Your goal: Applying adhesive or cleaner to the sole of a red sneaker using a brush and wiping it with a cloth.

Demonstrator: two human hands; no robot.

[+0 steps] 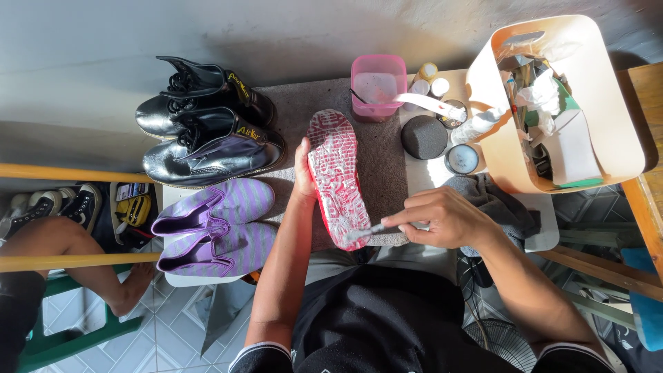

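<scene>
- One red shoe (336,176) held sole-up over the grey mat (376,148), sole white with foam; long axis running away from the body, near end by the lap, far end toward the pink tub (378,86).
- Left hand (302,169) clasped round the shoe's left edge.
- Right hand (442,217) pinched on one small brush (366,231), bristles touching the near end of the sole.
- Two black boots (207,128) and two purple striped slip-ons (214,228) lined up to the left.
- One beige basket (552,103) to the right, one dark round sponge (423,136) and several small jars beside it.
</scene>
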